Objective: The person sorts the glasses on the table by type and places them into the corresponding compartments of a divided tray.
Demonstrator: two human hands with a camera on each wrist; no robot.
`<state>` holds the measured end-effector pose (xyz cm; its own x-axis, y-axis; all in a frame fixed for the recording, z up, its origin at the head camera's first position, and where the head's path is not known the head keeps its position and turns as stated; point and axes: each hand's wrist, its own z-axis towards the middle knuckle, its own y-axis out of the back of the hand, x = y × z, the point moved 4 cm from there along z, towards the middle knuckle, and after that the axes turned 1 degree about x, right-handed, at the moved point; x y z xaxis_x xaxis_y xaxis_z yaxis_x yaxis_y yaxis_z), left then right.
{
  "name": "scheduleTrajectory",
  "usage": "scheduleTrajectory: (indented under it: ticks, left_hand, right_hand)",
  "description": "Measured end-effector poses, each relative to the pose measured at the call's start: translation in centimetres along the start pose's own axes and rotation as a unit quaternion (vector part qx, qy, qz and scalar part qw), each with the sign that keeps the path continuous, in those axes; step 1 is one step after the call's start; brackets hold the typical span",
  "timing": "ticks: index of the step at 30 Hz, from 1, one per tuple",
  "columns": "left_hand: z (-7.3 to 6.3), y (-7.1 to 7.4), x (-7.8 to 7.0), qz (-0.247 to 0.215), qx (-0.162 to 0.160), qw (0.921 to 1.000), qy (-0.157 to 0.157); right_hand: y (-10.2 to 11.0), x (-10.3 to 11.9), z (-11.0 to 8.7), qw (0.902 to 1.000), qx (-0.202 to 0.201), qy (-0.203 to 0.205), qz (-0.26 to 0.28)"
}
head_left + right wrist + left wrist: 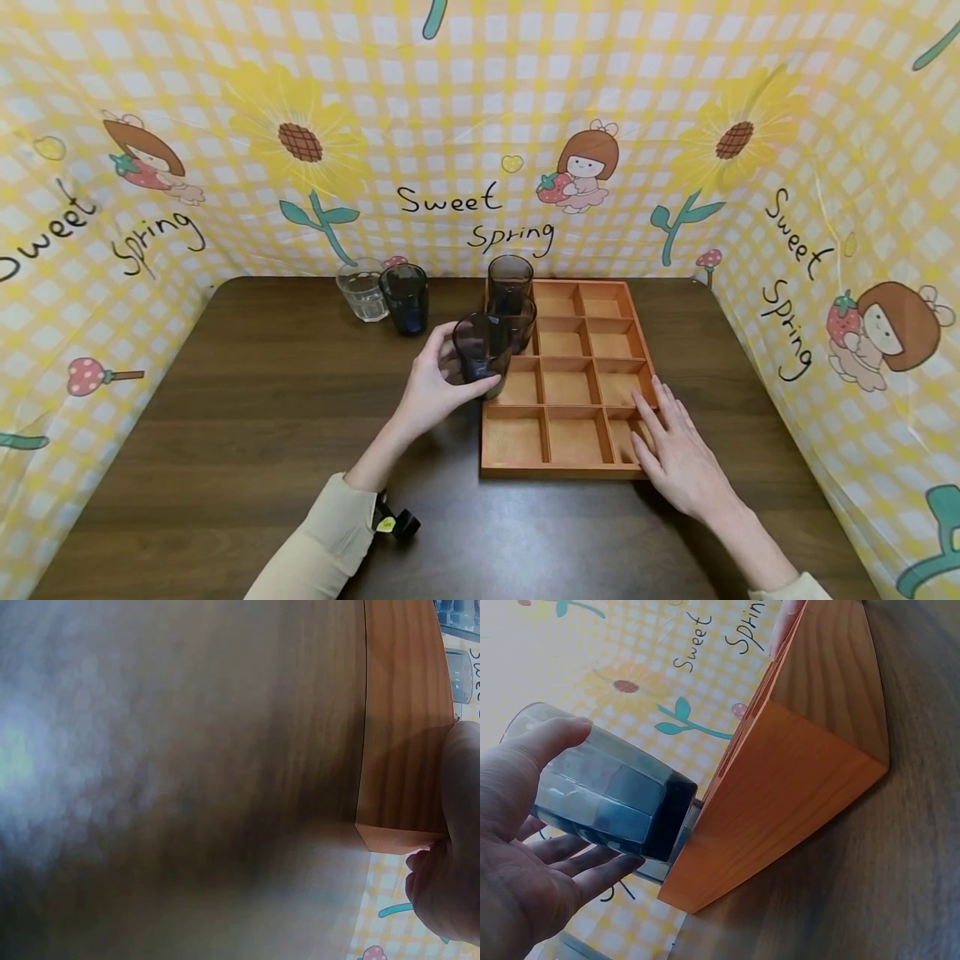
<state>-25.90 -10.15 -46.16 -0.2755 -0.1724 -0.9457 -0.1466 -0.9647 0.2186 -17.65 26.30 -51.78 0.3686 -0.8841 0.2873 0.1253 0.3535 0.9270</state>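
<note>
My left hand (435, 383) grips a dark tinted glass (480, 346), thumb on the near side and fingers round the far side. The glass is tilted over the left edge of a wooden compartment tray (566, 472). In the left wrist view, its dark base (671, 817) overlaps the tray's upper edge. Two more tinted glasses stand in the tray's left column: a back glass (511, 275) and another glass (523, 321) partly hidden behind the held one. My right hand (682, 458) rests with extended fingers on the tray's right rim, near the front corner.
Left of the tray, a clear glass (363, 292) and a dark blue glass (405, 302) stand close together at the back of the brown table (247, 417). A yellow checked cloth (450, 125) surrounds the table at the back and sides.
</note>
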Motion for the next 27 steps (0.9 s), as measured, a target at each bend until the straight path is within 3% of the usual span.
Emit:
scheduleTrajectory:
  ticks: [15, 27]
  left_hand:
    - [0.8, -2.1, 0.2, -0.023, 0.009, 0.9997, -0.003]
    - [1.1, -3.6, 0.7, 0.044, 0.01, 0.999, -0.005]
  right_hand:
    - [0.3, 0.3, 0.0, 1.0, -0.002, -0.001, 0.0]
    - [0.0, 0.0, -0.1, 1.0, 0.0, -0.001, -0.004]
